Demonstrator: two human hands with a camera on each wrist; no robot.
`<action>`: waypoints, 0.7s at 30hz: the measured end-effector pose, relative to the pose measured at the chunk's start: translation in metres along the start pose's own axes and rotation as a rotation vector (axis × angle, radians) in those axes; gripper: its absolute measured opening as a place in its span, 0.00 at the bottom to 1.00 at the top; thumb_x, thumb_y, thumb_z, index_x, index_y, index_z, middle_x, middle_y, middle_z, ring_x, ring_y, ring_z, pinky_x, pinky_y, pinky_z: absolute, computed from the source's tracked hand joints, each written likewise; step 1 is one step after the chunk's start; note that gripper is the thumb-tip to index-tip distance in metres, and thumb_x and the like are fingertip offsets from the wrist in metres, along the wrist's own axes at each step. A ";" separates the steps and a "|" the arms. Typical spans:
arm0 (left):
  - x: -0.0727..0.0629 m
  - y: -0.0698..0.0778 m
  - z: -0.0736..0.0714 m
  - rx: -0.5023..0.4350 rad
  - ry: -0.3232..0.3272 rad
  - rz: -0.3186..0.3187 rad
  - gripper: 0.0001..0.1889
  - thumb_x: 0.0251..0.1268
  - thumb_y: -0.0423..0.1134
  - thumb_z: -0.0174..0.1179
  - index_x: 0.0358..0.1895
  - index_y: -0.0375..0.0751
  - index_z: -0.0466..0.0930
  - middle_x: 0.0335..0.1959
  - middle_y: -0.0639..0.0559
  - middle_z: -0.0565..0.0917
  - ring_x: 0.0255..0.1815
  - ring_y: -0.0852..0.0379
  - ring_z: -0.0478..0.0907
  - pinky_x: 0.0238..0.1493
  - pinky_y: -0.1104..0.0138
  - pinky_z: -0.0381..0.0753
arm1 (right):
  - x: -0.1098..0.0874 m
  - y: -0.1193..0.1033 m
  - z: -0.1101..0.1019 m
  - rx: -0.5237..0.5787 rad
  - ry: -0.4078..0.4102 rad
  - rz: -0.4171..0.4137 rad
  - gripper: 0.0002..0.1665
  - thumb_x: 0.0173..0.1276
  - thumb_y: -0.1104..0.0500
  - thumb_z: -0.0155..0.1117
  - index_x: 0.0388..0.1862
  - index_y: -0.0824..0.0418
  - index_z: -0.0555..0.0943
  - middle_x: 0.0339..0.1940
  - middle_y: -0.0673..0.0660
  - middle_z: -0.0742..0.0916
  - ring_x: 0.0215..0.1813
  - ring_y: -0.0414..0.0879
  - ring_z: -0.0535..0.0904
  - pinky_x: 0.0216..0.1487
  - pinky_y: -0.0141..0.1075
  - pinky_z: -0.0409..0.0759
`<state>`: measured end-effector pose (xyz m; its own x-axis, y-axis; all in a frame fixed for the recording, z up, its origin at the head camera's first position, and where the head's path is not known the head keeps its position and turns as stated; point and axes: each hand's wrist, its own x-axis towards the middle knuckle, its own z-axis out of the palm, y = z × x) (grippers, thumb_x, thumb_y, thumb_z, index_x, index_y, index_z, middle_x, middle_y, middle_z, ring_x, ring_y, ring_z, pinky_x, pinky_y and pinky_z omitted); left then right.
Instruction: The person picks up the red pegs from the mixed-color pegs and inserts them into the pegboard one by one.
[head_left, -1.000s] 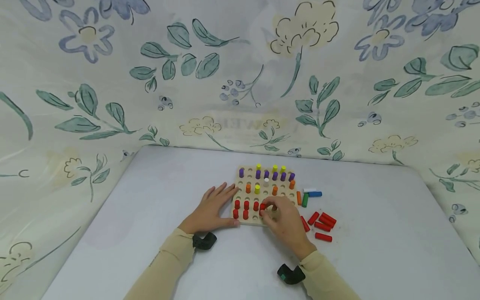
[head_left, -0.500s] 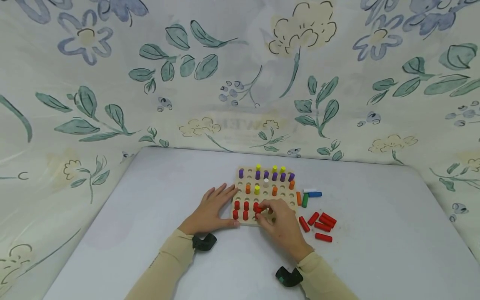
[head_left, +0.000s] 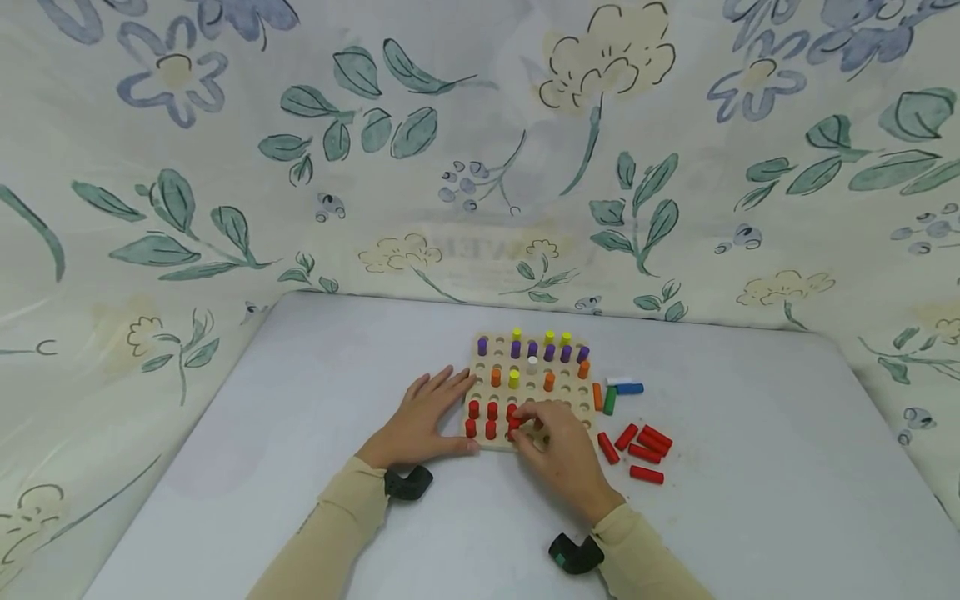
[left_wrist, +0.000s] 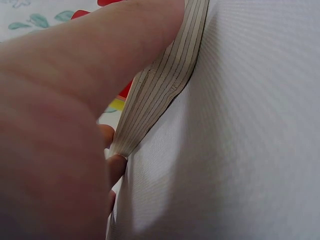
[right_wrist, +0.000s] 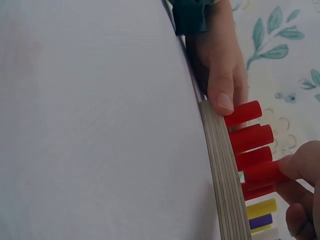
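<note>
My left hand (head_left: pixel 420 423) lies with spread, straight fingers against the left side of the wooden pegboard (right_wrist: pixel 225 170). Its thumb (left_wrist: pixel 125 35) rests on the front edge. Between thumb and fingertips, my right hand (head_left: pixel 562 446) pinches a red peg (right_wrist: pixel 262 173), held upright over the front row, right of two standing red pegs. The peg's lower end is at the board; how deep it sits I cannot tell. Behind it stand more red pegs (head_left: pixel 492 411). Farther back are orange pegs (head_left: pixel 550 381), a white peg (head_left: pixel 532 365), purple pegs (head_left: pixel 566 353) and yellow pegs (head_left: pixel 517 335).
Several loose red pegs (head_left: pixel 645 453) lie on the white table (head_left: pixel 750 467) right of the board. An orange peg (head_left: pixel 597 397), a green peg (head_left: pixel 611 401), a blue peg (head_left: pixel 630 388) and a white peg (head_left: pixel 618 381) lie beside its right edge.
My right hand has moved slightly left with the red peg, to the third place in the front row. The left hand stays on the board.
</note>
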<state>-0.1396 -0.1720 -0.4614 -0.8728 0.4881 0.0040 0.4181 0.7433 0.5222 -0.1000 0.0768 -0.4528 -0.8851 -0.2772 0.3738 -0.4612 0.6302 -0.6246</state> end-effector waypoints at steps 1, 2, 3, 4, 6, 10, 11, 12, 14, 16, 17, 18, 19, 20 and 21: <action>0.000 0.000 0.000 0.001 0.001 0.001 0.53 0.55 0.66 0.67 0.80 0.43 0.56 0.81 0.47 0.57 0.82 0.43 0.43 0.79 0.44 0.37 | 0.000 0.000 0.000 0.004 0.001 -0.002 0.14 0.63 0.60 0.76 0.46 0.56 0.84 0.39 0.46 0.85 0.41 0.39 0.78 0.40 0.32 0.82; 0.000 0.000 0.000 -0.001 0.003 0.003 0.53 0.55 0.65 0.67 0.80 0.43 0.56 0.81 0.46 0.57 0.82 0.43 0.43 0.79 0.44 0.37 | -0.001 0.000 0.000 0.006 0.002 -0.005 0.14 0.63 0.60 0.76 0.46 0.56 0.84 0.39 0.46 0.85 0.40 0.39 0.78 0.39 0.31 0.82; 0.000 0.000 0.000 -0.001 0.006 0.005 0.53 0.55 0.65 0.67 0.80 0.43 0.57 0.80 0.46 0.57 0.82 0.43 0.44 0.79 0.44 0.37 | -0.001 0.001 0.000 0.009 0.001 -0.007 0.14 0.63 0.60 0.76 0.47 0.56 0.84 0.39 0.46 0.85 0.40 0.39 0.78 0.39 0.31 0.81; 0.000 -0.001 0.001 0.000 0.007 0.005 0.53 0.55 0.65 0.67 0.80 0.43 0.57 0.80 0.46 0.57 0.82 0.43 0.44 0.79 0.44 0.37 | -0.001 0.001 0.000 0.012 0.000 -0.006 0.14 0.63 0.60 0.75 0.47 0.56 0.84 0.39 0.46 0.85 0.40 0.39 0.78 0.39 0.31 0.81; 0.000 -0.001 0.001 0.002 0.008 0.004 0.53 0.55 0.65 0.67 0.80 0.43 0.57 0.80 0.46 0.57 0.82 0.42 0.44 0.79 0.43 0.37 | -0.001 0.001 0.001 0.015 -0.006 -0.003 0.14 0.63 0.60 0.75 0.47 0.56 0.84 0.39 0.46 0.85 0.40 0.39 0.78 0.38 0.31 0.81; 0.001 0.000 0.000 0.008 -0.003 -0.010 0.54 0.55 0.66 0.67 0.80 0.44 0.56 0.81 0.47 0.56 0.82 0.44 0.43 0.79 0.44 0.36 | -0.001 0.001 0.001 0.016 -0.010 0.008 0.13 0.64 0.61 0.75 0.46 0.56 0.84 0.39 0.46 0.85 0.40 0.39 0.77 0.38 0.31 0.80; 0.001 0.001 0.000 0.007 -0.001 -0.009 0.54 0.55 0.67 0.67 0.80 0.44 0.56 0.81 0.47 0.57 0.82 0.43 0.43 0.79 0.44 0.37 | -0.001 0.000 0.001 0.016 -0.010 0.011 0.13 0.64 0.61 0.75 0.46 0.55 0.84 0.39 0.46 0.85 0.40 0.39 0.77 0.38 0.31 0.80; 0.001 0.001 0.000 0.004 -0.002 -0.011 0.54 0.55 0.67 0.67 0.80 0.44 0.56 0.81 0.46 0.57 0.82 0.43 0.43 0.79 0.44 0.36 | -0.001 0.000 0.001 0.016 -0.009 0.011 0.13 0.64 0.61 0.75 0.46 0.55 0.84 0.39 0.46 0.85 0.40 0.39 0.77 0.38 0.31 0.80; 0.001 0.001 0.000 0.006 -0.004 -0.016 0.54 0.55 0.67 0.67 0.80 0.45 0.55 0.81 0.47 0.56 0.82 0.44 0.43 0.79 0.44 0.36 | -0.001 0.000 0.001 0.015 -0.010 0.012 0.12 0.64 0.60 0.75 0.46 0.55 0.84 0.39 0.46 0.85 0.39 0.38 0.77 0.38 0.31 0.80; 0.001 0.001 0.001 0.007 -0.004 -0.018 0.54 0.54 0.67 0.67 0.80 0.45 0.55 0.81 0.47 0.56 0.82 0.44 0.43 0.79 0.45 0.36 | -0.001 0.000 0.001 0.013 -0.015 0.015 0.12 0.64 0.60 0.74 0.46 0.55 0.84 0.39 0.46 0.85 0.39 0.38 0.77 0.38 0.31 0.80; 0.001 0.001 0.001 0.008 -0.004 -0.019 0.54 0.55 0.67 0.67 0.80 0.45 0.56 0.81 0.47 0.56 0.82 0.44 0.43 0.79 0.45 0.36 | -0.001 0.000 0.001 0.012 -0.017 0.014 0.12 0.64 0.60 0.74 0.46 0.55 0.84 0.39 0.46 0.85 0.39 0.38 0.77 0.38 0.31 0.80; 0.001 0.000 0.001 0.010 -0.006 -0.023 0.54 0.55 0.67 0.66 0.80 0.45 0.55 0.81 0.48 0.56 0.83 0.44 0.42 0.79 0.45 0.35 | -0.001 0.000 0.002 0.010 -0.019 0.015 0.12 0.64 0.60 0.74 0.46 0.55 0.84 0.39 0.46 0.85 0.39 0.38 0.77 0.38 0.31 0.80; 0.001 0.000 0.001 0.012 -0.007 -0.023 0.53 0.55 0.67 0.66 0.80 0.45 0.55 0.81 0.48 0.56 0.83 0.44 0.42 0.79 0.45 0.35 | -0.001 0.000 0.002 0.010 -0.021 0.016 0.12 0.64 0.60 0.75 0.46 0.55 0.84 0.39 0.46 0.85 0.39 0.39 0.77 0.38 0.31 0.80; 0.001 0.000 0.002 0.013 -0.008 -0.024 0.53 0.55 0.67 0.66 0.80 0.45 0.55 0.81 0.48 0.56 0.83 0.44 0.42 0.79 0.45 0.35 | -0.001 0.001 0.002 0.011 -0.022 0.017 0.12 0.64 0.60 0.75 0.46 0.55 0.84 0.39 0.47 0.85 0.39 0.39 0.77 0.38 0.31 0.80; 0.001 0.000 0.002 0.011 -0.008 -0.024 0.53 0.55 0.67 0.66 0.80 0.45 0.56 0.81 0.48 0.56 0.83 0.44 0.42 0.79 0.45 0.35 | -0.001 0.001 0.002 0.013 -0.022 0.018 0.12 0.64 0.60 0.75 0.46 0.55 0.84 0.39 0.47 0.85 0.39 0.39 0.77 0.38 0.31 0.80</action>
<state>-0.1399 -0.1707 -0.4628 -0.8804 0.4740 -0.0151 0.4001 0.7595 0.5129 -0.0995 0.0760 -0.4552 -0.8942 -0.2820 0.3476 -0.4461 0.6255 -0.6401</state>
